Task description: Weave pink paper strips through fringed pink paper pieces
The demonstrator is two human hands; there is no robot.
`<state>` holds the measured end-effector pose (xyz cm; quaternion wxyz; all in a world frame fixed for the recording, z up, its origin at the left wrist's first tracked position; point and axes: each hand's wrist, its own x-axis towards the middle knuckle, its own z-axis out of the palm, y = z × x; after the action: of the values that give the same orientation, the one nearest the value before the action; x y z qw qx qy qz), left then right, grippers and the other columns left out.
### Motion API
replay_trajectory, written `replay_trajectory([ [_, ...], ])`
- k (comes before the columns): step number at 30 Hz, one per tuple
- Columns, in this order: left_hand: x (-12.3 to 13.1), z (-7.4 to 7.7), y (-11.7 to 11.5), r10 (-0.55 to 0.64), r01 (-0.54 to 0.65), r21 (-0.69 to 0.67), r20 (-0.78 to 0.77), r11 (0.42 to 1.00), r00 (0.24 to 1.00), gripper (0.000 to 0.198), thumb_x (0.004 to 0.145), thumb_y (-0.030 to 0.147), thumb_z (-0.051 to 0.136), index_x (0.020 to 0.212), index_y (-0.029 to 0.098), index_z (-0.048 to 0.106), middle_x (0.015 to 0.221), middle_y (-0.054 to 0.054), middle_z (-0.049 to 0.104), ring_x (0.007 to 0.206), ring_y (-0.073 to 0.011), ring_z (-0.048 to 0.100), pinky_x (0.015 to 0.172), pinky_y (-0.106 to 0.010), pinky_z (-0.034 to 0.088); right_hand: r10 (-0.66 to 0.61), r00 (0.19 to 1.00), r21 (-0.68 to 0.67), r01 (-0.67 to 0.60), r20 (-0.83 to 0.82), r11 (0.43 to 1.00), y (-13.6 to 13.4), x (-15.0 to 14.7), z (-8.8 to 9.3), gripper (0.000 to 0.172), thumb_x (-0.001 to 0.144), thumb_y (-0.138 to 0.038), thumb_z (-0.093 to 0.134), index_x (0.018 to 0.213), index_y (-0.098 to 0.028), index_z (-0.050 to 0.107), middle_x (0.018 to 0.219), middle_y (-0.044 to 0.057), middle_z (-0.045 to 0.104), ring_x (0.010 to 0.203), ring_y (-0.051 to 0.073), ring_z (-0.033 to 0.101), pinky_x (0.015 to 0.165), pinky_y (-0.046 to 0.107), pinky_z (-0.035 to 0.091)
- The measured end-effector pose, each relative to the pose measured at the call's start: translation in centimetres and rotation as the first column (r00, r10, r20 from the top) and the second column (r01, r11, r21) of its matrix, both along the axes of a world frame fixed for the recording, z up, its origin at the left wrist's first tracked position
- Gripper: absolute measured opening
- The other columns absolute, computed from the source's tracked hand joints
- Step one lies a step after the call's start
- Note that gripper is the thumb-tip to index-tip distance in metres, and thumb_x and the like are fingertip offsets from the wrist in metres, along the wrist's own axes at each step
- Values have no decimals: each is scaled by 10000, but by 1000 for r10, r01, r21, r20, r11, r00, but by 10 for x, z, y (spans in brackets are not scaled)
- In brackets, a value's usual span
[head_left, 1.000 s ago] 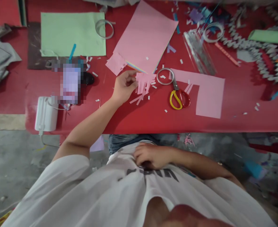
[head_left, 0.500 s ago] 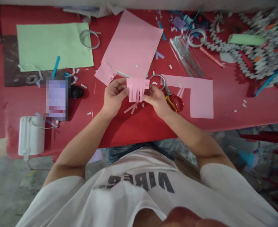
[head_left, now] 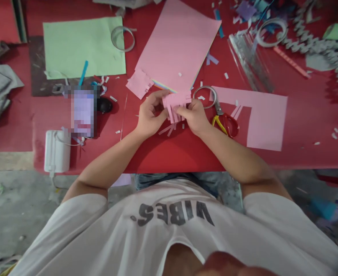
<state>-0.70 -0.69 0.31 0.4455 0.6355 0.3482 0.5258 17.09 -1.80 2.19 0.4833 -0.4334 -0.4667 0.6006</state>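
From the head-worn camera, a person sits at the front edge of a red desk (head_left: 169, 153), both forearms resting toward its middle. The left hand (head_left: 151, 115) and right hand (head_left: 193, 117) are drawn in close, fingers curled and thumbs on top, pinching a fringed pink paper strip (head_left: 176, 107) between them, just in from the front edge. The two-handed grip appears meant to steady the thin paper, whose cut strips hang loose toward the person. Directly beyond lies a large pink sheet (head_left: 177, 44), with a small snipped pink piece (head_left: 139, 83) at its near corner. To the right, scissors with yellow and red handles (head_left: 225, 124) lie just beside the hands, seemingly put down within easy reach, next to an L-shaped pink offcut (head_left: 265, 122). A pale green sheet (head_left: 84, 48) sits toward the far left corner, and a gray paper chain (head_left: 324, 50) is heaped along the far right corner. A pixelated object (head_left: 82, 113) near the left side cannot be made out.
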Motion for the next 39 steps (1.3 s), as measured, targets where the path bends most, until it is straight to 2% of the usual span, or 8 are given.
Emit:
replay_trajectory([
  [8, -2, 4, -4, 16, -15, 18, -63, 1000, 998, 524, 928, 595, 735, 1332, 278, 629, 1183, -76, 742, 1018, -221, 753, 865, -376, 629, 33, 999, 41, -31, -37, 999, -2, 3, -3, 311, 847, -527, 839, 880, -228, 757, 804, -2, 724, 709, 191, 684, 721, 344, 601],
  [14, -1, 3, -6, 32, -31, 22, -57, 999, 998, 493, 939, 535, 727, 1337, 261, 629, 1178, -77, 751, 1004, -205, 750, 863, -360, 623, 42, 999, -8, -42, -23, 999, -5, 3, -3, 318, 836, -534, 838, 878, -231, 753, 784, 0, 717, 723, 206, 693, 741, 366, 629],
  [20, -1, 2, -7, 51, -51, 8, -67, 999, 996, 516, 946, 555, 718, 1342, 238, 624, 1104, -78, 749, 936, -185, 740, 823, -320, 616, 13, 1000, 12, -13, 2, 1000, -5, 2, -2, 292, 816, -474, 854, 856, -209, 739, 781, -4, 714, 693, 185, 675, 666, 321, 594],
  [26, -4, -7, 3, -72, 71, 18, 67, 997, 995, 658, 908, 664, 743, 1425, 297, 568, 1057, -52, 747, 921, -212, 769, 786, -329, 628, 20, 995, 81, -29, 101, 996, -6, 4, -2, 387, 820, -585, 845, 809, -224, 707, 715, -8, 653, 616, 165, 579, 581, 315, 521],
  [30, -7, -10, 7, -67, 71, -40, 89, 997, 994, 662, 891, 658, 773, 1404, 285, 581, 896, -26, 738, 772, -185, 754, 680, -292, 598, 42, 984, 161, -70, 172, 984, -8, 4, 3, 426, 827, -629, 843, 860, -219, 733, 771, 21, 687, 663, 191, 599, 623, 354, 532],
  [33, -9, -9, 6, -68, 80, -92, 121, 993, 990, 687, 859, 657, 801, 1397, 284, 590, 901, -31, 753, 753, -197, 755, 652, -300, 596, 3, 973, 189, -48, 232, 981, -10, 5, 4, 411, 852, -611, 826, 797, -221, 710, 741, 27, 673, 638, 197, 586, 616, 376, 523],
  [36, -10, -6, 4, -112, 134, -155, 141, 979, 984, 671, 870, 724, 729, 1361, 278, 627, 932, -43, 762, 772, -213, 760, 651, -324, 610, -6, 966, 184, -43, 259, 982, -11, 7, 3, 398, 857, -601, 819, 788, -231, 690, 741, 26, 673, 633, 203, 592, 619, 391, 534],
  [39, -10, -3, 1, -99, 115, -194, 91, 974, 991, 622, 884, 701, 720, 1318, 259, 656, 947, -46, 757, 806, -204, 755, 677, -321, 613, -1, 958, 168, -50, 288, 984, -11, 8, 4, 374, 861, -579, 820, 813, -229, 697, 759, 32, 696, 656, 217, 622, 646, 406, 559],
])
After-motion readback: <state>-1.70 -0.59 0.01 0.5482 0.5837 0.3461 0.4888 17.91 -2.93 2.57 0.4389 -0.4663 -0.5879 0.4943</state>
